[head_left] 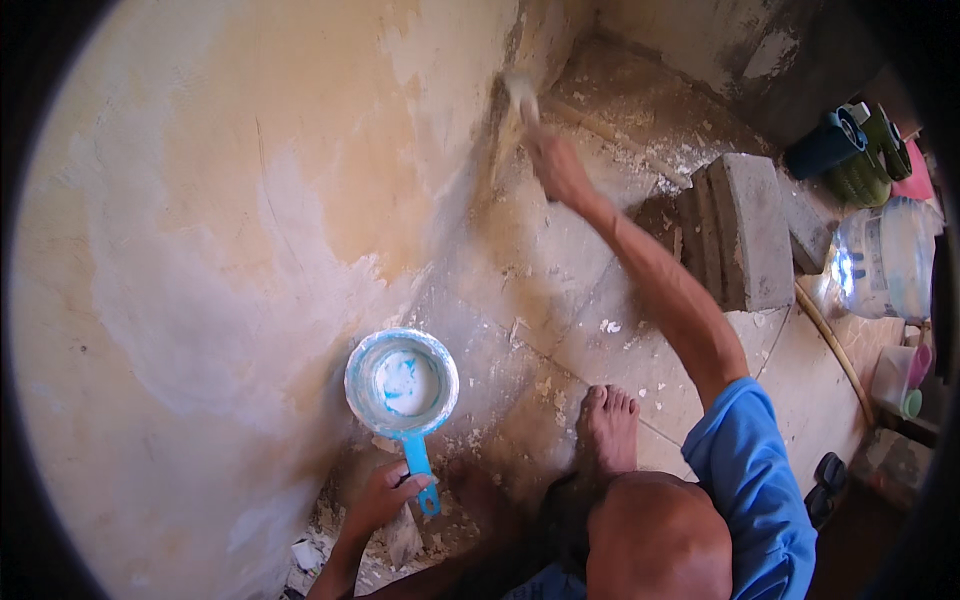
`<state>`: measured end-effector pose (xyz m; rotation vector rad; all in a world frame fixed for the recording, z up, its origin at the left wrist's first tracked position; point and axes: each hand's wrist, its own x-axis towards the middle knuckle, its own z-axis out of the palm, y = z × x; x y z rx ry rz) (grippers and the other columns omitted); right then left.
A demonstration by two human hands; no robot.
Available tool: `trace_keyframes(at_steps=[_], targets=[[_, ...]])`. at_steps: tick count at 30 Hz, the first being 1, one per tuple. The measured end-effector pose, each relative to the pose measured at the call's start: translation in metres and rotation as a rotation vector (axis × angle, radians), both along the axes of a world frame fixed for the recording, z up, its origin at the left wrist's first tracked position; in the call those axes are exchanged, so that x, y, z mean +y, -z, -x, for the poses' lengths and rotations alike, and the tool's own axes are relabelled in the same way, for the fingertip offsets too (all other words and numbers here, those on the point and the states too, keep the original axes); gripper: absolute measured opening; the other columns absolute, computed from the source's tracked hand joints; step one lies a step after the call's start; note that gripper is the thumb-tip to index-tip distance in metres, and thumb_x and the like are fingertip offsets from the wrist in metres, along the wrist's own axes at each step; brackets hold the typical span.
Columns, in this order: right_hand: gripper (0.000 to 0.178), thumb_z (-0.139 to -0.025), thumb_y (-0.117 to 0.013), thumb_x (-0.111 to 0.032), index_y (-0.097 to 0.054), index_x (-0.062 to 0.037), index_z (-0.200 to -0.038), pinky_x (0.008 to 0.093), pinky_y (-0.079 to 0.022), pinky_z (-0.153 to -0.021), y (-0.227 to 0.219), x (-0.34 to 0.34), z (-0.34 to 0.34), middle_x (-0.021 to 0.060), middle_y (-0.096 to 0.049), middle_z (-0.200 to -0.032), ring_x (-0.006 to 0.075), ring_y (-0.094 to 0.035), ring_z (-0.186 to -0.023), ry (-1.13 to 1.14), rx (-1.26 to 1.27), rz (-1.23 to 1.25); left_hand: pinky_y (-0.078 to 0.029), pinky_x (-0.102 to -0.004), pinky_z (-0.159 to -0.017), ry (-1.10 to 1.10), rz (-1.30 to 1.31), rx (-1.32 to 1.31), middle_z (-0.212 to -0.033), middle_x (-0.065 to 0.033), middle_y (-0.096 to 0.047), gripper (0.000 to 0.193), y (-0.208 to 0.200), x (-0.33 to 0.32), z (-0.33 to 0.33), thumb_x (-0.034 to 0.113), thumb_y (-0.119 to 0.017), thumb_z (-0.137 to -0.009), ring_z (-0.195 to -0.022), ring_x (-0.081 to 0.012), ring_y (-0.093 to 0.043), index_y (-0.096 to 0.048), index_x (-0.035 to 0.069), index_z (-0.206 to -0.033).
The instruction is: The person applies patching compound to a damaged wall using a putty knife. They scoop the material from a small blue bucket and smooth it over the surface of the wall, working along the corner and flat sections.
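Note:
My left hand is closed round the handle of a blue dipper, whose round bowl holds some white stuff and has white smears on its rim. The bowl is level, close to the patchy wall. Stretched far forward, my right hand grips a short-handled tool with a pale head. Its head is at the foot of the wall near the corner. Motion blurs it, so I cannot tell if it is a brush or a scraper.
Pale flakes litter the tiled floor. Grey blocks stand right of my forearm. Beyond them are a clear plastic bottle, a dark blue container and a thin pole. My bare foot is planted below; dark sandals lie lower right.

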<state>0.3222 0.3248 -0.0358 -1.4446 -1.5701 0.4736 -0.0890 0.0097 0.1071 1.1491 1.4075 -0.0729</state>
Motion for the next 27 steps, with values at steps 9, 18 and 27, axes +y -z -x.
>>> trace_keyframes(at_steps=[9, 18, 27], targets=[[0.046, -0.098, -0.041, -0.018, -0.036, -0.005, -0.142, 0.0489, -0.05, -0.071, 0.005, -0.044, 0.014, 0.0341, -0.06, -0.088, 0.0429, -0.065, -0.075, 0.017, 0.238, 0.221, -0.039, -0.0237, -0.062, -0.108, 0.09, 0.015, -0.073, 0.0042, -0.053, 0.023, -0.019, 0.009, -0.016, 0.027, -0.061, -0.094, -0.069, -0.0053, -0.046, -0.066, 0.004, -0.091], [0.053, -0.103, -0.036, -0.031, -0.032, -0.0053, -0.149, 0.0292, -0.049, -0.052, -0.005, -0.062, 0.029, 0.0121, -0.062, -0.088, 0.0177, -0.064, -0.061, -0.067, 0.516, 0.435, -0.038, -0.0229, -0.061, -0.143, 0.115, -0.005, -0.074, 0.0057, -0.052, 0.025, -0.023, 0.01, -0.018, 0.028, -0.062, -0.094, -0.069, -0.0044, -0.045, -0.064, 0.004, -0.085], [0.059, -0.1, -0.043, -0.031, -0.031, 0.0, -0.148, 0.0263, -0.044, -0.047, 0.008, -0.079, 0.04, 0.0095, -0.061, -0.078, 0.0137, -0.056, -0.053, -0.101, 0.772, 0.496, -0.038, -0.0225, -0.062, -0.195, 0.13, -0.016, -0.075, 0.0051, -0.054, 0.024, -0.019, 0.005, -0.013, 0.028, -0.063, -0.094, -0.07, -0.0043, -0.046, -0.064, 0.004, -0.088]])
